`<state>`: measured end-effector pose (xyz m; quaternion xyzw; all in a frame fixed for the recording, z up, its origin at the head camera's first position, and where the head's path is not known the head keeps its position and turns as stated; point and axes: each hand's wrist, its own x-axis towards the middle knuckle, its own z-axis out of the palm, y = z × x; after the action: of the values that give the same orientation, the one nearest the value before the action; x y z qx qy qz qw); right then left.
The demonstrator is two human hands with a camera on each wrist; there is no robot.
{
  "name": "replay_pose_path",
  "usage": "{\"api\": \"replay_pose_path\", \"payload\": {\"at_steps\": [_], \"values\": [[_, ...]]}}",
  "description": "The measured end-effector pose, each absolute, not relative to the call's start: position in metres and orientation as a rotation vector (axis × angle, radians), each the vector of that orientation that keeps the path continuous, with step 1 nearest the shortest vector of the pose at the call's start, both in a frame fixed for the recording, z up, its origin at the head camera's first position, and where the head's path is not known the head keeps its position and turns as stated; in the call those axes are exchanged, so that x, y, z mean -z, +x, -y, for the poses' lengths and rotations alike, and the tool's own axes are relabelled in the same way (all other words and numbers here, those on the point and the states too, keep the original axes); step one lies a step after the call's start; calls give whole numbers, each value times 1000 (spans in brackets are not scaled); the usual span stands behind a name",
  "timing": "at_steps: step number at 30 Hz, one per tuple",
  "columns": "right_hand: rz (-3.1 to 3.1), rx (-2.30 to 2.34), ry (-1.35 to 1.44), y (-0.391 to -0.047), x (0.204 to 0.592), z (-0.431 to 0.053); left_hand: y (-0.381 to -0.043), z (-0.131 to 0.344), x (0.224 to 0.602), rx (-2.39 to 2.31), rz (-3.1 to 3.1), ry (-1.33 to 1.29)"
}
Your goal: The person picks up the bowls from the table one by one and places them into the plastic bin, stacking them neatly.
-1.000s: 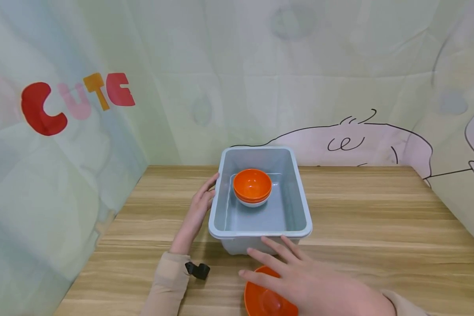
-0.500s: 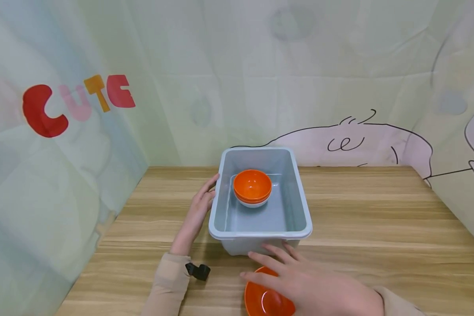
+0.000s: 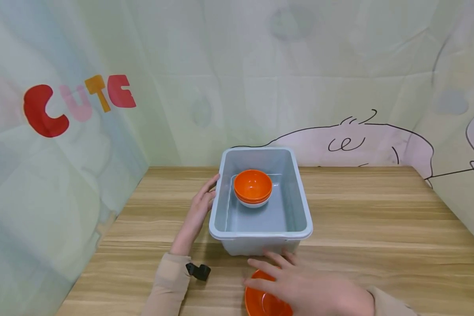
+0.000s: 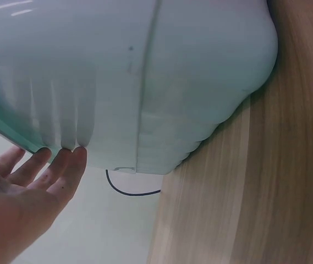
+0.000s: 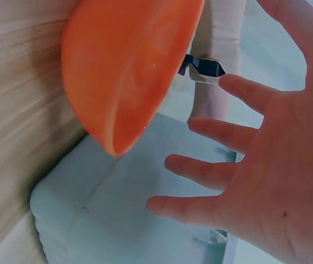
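A light blue-grey plastic bin [image 3: 260,235] stands on the wooden table, with a nested stack of bowls [image 3: 253,186] inside, orange on top and white at the bottom. My left hand [image 3: 201,204] is at the bin's left side, its fingertips against the outer wall near the rim; the left wrist view shows those fingers [image 4: 68,170] extended. In front of the bin sits another orange bowl [image 3: 257,300], partly covered by my right hand [image 3: 312,285]. Spread and apart from the bowl, the right hand's fingers [image 5: 200,170] hold nothing in the right wrist view.
Behind the table [image 3: 371,206] hangs a printed cloth backdrop [image 3: 205,87], which also closes off the left and right sides. A small black device [image 3: 199,271] is strapped at the left sleeve's cuff.
My right hand has shifted a little nearer to me, over the front bowl, its fingertips moving away from the bin's rim. The left hand, bin and bowls stay put.
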<state>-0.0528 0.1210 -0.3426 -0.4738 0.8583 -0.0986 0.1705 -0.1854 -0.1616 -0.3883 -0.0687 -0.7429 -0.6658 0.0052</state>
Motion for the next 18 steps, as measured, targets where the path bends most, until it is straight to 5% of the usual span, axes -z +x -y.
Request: {"api": "replay_pose_path", "payload": {"at_steps": [18], "values": [[-2478, 175, -1470, -54, 356, -119, -184, 162, 388, 2071, 2341, -209]]}}
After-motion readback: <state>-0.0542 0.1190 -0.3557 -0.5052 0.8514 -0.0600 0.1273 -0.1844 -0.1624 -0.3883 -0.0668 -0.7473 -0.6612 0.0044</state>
